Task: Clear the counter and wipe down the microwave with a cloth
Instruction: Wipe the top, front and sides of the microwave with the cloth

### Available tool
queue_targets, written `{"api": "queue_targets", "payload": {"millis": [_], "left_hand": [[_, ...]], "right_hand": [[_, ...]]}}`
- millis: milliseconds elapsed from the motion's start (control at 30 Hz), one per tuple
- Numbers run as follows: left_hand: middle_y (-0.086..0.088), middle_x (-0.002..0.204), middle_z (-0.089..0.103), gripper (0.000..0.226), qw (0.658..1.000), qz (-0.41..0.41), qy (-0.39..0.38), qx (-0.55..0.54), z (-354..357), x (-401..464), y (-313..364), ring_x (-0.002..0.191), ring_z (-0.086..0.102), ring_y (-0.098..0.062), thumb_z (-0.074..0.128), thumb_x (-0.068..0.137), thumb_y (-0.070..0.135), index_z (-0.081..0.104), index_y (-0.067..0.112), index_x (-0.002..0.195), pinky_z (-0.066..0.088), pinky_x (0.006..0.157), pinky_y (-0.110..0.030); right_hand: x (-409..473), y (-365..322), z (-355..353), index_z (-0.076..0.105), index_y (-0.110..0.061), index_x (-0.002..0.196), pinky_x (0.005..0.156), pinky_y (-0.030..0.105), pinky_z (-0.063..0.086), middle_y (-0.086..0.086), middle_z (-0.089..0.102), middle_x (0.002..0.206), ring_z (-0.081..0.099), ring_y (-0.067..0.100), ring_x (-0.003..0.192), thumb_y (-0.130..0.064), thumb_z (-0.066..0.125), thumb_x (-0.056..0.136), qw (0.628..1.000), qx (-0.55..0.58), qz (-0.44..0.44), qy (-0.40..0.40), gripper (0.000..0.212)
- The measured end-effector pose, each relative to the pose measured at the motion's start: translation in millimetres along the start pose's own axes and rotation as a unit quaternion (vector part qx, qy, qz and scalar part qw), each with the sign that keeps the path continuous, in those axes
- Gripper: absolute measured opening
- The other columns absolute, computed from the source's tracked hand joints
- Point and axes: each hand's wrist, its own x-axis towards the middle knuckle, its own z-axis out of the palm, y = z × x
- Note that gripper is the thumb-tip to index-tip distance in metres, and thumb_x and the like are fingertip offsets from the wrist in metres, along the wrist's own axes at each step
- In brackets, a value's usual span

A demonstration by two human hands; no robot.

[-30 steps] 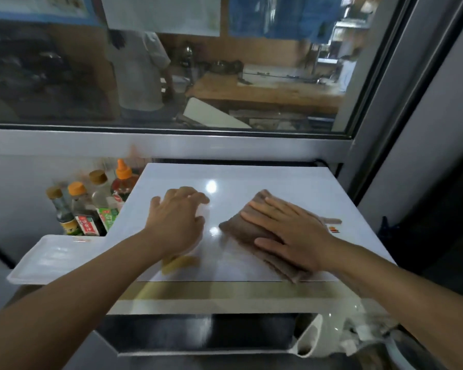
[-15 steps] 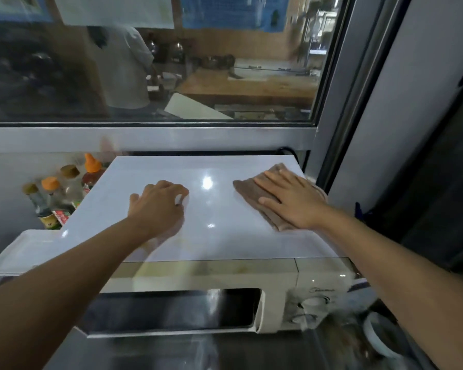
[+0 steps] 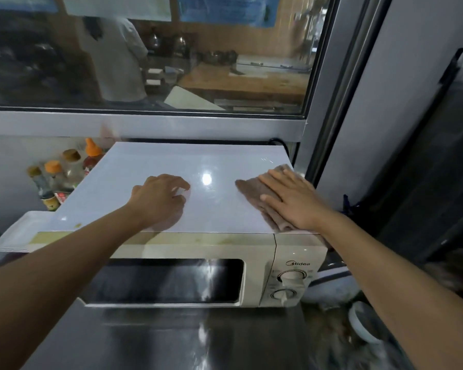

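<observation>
Broadly, the microwave [image 3: 177, 273] sits on a steel counter [image 3: 171, 340] with its long axis running left to right, its dark door and two dials facing the person and its back toward the window [image 3: 145, 62]. A white board [image 3: 150, 166] lies flat on top of it, covering nearly the whole top and leaving a yellowed strip bare along the front edge. At the board's right edge, from the back corner down toward the front corner, lies the brown cloth [image 3: 254, 194], folded into a strip whose long axis runs diagonally from back-left to front-right. The right hand [image 3: 292, 200] presses flat on it with fingers straight and spread, pointing toward the back-left, pinching nothing. The left hand [image 3: 158, 198] rests near the middle of the board, fingers loosely curled with their tips on the surface, holding nothing. Beyond the board's left edge stands a cluster of sauce bottles [image 3: 62, 177] with orange and brown caps against the wall, and a white tray [image 3: 19, 231] juts out past the front-left corner. On the counter's right edge sits a white bowl [image 3: 364, 327], partly hidden by the right forearm.
</observation>
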Motion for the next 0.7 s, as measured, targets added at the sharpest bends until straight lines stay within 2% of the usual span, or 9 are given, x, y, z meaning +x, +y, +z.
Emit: {"api": "queue_targets", "payload": {"millis": [200, 367, 433, 567, 700], "left_hand": [[0.000, 0.132, 0.056, 0.030, 0.998, -0.037, 0.035, 0.047, -32, -23, -64, 0.117, 0.051, -0.026, 0.048, 0.090, 0.020, 0.060, 0.031, 0.116, 0.043, 0.097, -0.047], [0.006, 0.132, 0.057, 0.039, 0.998, -0.048, 0.031, 0.007, -52, -31, -112, 0.119, 0.054, -0.023, 0.047, 0.087, 0.009, 0.065, 0.034, 0.110, 0.046, 0.097, -0.039], [0.011, 0.134, 0.054, 0.045, 0.998, -0.049, 0.035, -0.018, -50, -33, -117, 0.122, 0.051, -0.020, 0.047, 0.083, 0.004, 0.064, 0.034, 0.112, 0.044, 0.100, -0.039], [0.008, 0.137, 0.051, 0.055, 0.998, -0.021, 0.034, -0.045, -46, -34, -126, 0.127, 0.044, -0.024, 0.049, 0.075, -0.004, 0.062, 0.031, 0.115, 0.043, 0.101, -0.042], [0.002, 0.136, 0.053, 0.049, 0.998, 0.044, 0.027, -0.036, -49, -34, -137, 0.125, 0.049, -0.021, 0.049, 0.080, -0.004, 0.062, 0.018, 0.121, 0.036, 0.106, -0.031]], "right_hand": [[-26, -24, 13, -0.008, -0.048, 0.144, 0.118, 0.042, -0.009, -0.009, -0.010, 0.159, -0.017, 0.017, 0.145, -0.066, 0.000, 0.082, 0.999, -0.035, 0.001, 0.002, 0.065], [-16, -78, 17, 0.001, -0.045, 0.146, 0.117, 0.049, -0.002, -0.006, -0.004, 0.159, -0.010, 0.025, 0.146, -0.059, 0.011, 0.092, 0.998, -0.039, 0.052, 0.006, 0.057], [1, -117, 20, 0.005, -0.040, 0.147, 0.116, 0.051, 0.002, -0.002, 0.003, 0.159, -0.004, 0.028, 0.145, -0.057, 0.014, 0.094, 0.998, -0.052, 0.023, 0.024, 0.056], [36, -207, 36, 0.010, -0.038, 0.147, 0.116, 0.052, -0.004, 0.001, 0.005, 0.159, -0.005, 0.031, 0.146, -0.058, 0.016, 0.094, 0.999, -0.026, -0.030, 0.016, 0.057], [39, -238, 42, 0.014, -0.035, 0.147, 0.115, 0.045, -0.005, -0.001, 0.009, 0.159, 0.000, 0.027, 0.146, -0.052, 0.017, 0.096, 0.995, -0.031, -0.083, 0.035, 0.054]]}}
